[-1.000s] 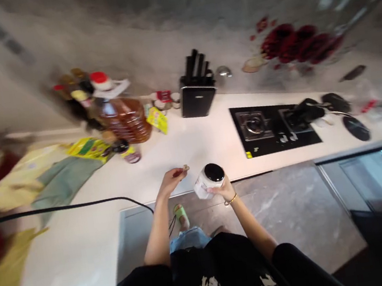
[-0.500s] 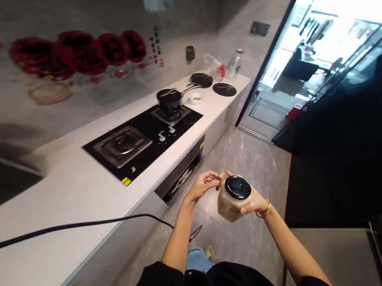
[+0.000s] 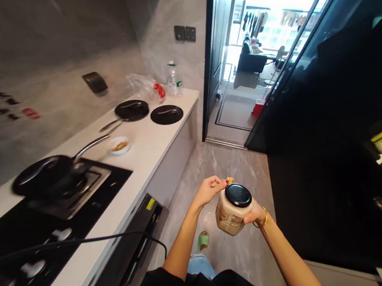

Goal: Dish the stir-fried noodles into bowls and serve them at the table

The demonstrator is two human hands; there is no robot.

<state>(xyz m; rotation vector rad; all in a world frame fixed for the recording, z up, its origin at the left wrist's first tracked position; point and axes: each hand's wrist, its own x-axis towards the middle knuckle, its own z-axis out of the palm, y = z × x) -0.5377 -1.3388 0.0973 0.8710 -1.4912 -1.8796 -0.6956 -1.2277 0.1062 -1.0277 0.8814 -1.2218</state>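
Note:
A glass jar (image 3: 229, 216) with a black lid (image 3: 238, 195) and pale contents is held upright over the floor, in front of my body. My right hand (image 3: 256, 212) is wrapped round its right side, with a gold bangle at the wrist. At the jar's upper left, my left hand (image 3: 211, 190) has its fingers pinched on a small yellowish-brown piece (image 3: 230, 180), which shows just behind the lid. I cannot make out what the piece is.
Left of me runs a white counter (image 3: 151, 144) with a hob, a black pan (image 3: 46, 178), a white bowl (image 3: 119, 146), two round black lids, a plastic bag and a bottle (image 3: 174, 80). A glass door stands ahead. A black cable (image 3: 118, 235) crosses lower left.
The view has turned right and moved nearer the counter's far end and the doorway. Both hands still have the jar and the small piece between them.

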